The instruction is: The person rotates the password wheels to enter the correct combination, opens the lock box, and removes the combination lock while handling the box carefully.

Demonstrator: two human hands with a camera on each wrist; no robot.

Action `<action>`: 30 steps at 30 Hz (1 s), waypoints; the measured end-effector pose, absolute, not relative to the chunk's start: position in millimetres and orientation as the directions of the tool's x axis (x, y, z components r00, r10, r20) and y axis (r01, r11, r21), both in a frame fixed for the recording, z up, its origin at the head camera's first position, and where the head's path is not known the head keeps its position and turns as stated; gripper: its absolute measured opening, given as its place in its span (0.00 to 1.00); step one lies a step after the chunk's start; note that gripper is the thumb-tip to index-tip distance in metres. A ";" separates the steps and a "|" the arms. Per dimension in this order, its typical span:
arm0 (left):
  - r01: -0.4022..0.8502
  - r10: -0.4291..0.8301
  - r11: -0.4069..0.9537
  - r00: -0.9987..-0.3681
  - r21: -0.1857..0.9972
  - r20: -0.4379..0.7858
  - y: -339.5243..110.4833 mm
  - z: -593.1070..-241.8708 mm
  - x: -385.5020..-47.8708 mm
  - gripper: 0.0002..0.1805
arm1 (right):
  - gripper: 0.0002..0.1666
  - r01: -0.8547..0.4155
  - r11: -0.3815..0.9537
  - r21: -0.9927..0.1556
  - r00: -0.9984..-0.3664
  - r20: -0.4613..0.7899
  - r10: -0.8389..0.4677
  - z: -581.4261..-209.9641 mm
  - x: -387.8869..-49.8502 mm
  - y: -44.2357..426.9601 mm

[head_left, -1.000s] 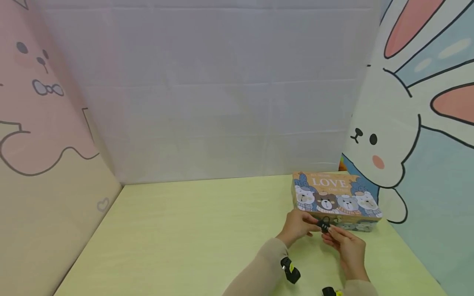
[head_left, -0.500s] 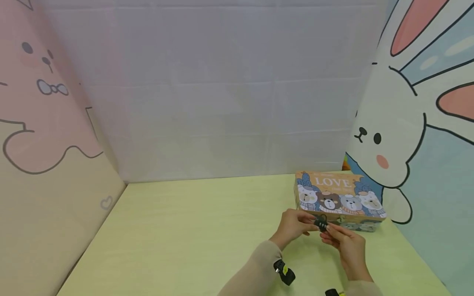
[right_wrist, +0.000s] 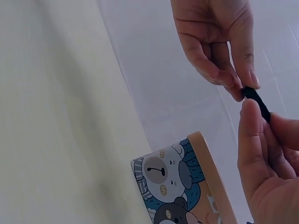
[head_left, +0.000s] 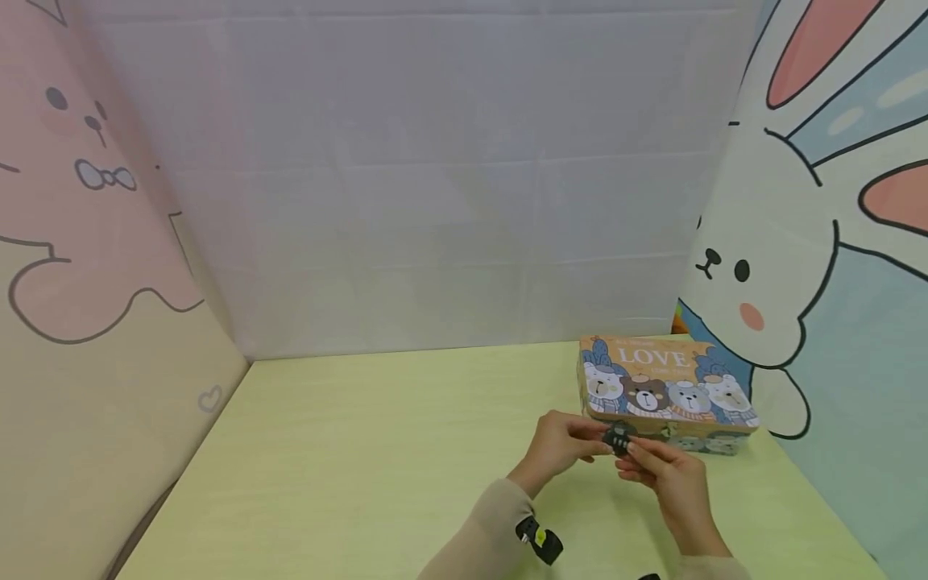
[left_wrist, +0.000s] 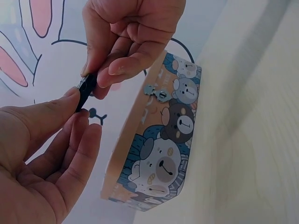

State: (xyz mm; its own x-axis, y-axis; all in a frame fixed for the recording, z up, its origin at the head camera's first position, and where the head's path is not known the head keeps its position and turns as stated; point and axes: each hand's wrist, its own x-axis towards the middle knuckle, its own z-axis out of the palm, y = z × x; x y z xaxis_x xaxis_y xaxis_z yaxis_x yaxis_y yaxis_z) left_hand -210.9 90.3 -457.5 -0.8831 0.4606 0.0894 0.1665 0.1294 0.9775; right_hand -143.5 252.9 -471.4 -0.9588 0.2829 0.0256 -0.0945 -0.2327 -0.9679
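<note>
A small black combination padlock (head_left: pixel 619 438) with a row of number dials is held up between both hands, in front of the box. My left hand (head_left: pixel 558 445) pinches one side of it between thumb and fingers. Thumb and fingers of my right hand (head_left: pixel 669 475) pinch its other side. In the left wrist view the padlock (left_wrist: pixel 86 91) appears edge-on, apart from the box. Behind the hands stands a lidded box (head_left: pixel 656 383) printed with bears and the word LOVE. Its metal clasp (left_wrist: pixel 158 93) is on the front and has no lock through it.
The box stands at the back right of the pale yellow table (head_left: pixel 348 459). A white cloth wall (head_left: pixel 449 185) rises behind, and a rabbit-print wall (head_left: pixel 855 387) stands close to the box on the right. A pink printed wall (head_left: pixel 87 266) bounds the left.
Both hands have shifted slightly left with the padlock, away from the box's clasp. The padlock has turned so its dials face the head camera more. The box stays in place.
</note>
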 end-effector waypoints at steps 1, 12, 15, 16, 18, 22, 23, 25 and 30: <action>0.170 0.463 0.128 -0.882 0.977 0.093 88.5 -458.2 -210.2 0.12 | 0.17 -0.086 -0.222 -0.971 -0.962 0.023 0.273 -472.3 -143.2 252.3; 0.158 0.437 0.129 -0.895 0.979 0.087 72.2 -464.5 -202.1 0.11 | 0.11 0.023 -0.126 -0.992 -0.969 -0.053 0.242 -467.7 -136.6 240.1; 0.168 0.437 0.119 -0.894 0.978 0.100 66.6 -464.6 -200.5 0.11 | 0.11 0.017 -0.098 -0.995 -0.973 -0.040 0.227 -465.7 -135.5 235.4; 0.174 0.439 0.114 -0.892 0.978 0.107 64.8 -465.0 -200.1 0.11 | 0.12 0.015 -0.091 -0.996 -0.975 -0.035 0.220 -465.3 -135.1 234.0; 0.182 0.437 0.105 -0.892 0.978 0.119 61.1 -465.3 -199.0 0.11 | 0.13 0.010 -0.079 -0.997 -0.979 -0.025 0.201 -464.6 -134.3 231.7; 0.183 0.428 0.092 -0.895 0.979 0.127 53.3 -466.5 -196.4 0.10 | 0.15 0.000 -0.089 -0.996 -0.993 -0.010 0.114 -462.0 -131.9 229.5; 0.184 0.427 0.093 -0.895 0.979 0.128 51.3 -466.7 -195.5 0.09 | 0.15 0.001 -0.095 -0.995 -0.997 -0.009 0.083 -461.0 -131.0 229.7; 0.177 0.423 0.090 -0.898 0.980 0.123 47.5 -466.5 -193.8 0.09 | 0.16 0.005 -0.107 -0.994 -1.000 -0.006 0.012 -459.1 -130.1 231.1; 0.181 0.406 0.085 -0.904 0.980 0.132 39.0 -463.6 -189.4 0.09 | 0.24 0.041 -0.074 -0.996 -0.995 -0.034 -0.088 -455.3 -128.8 230.7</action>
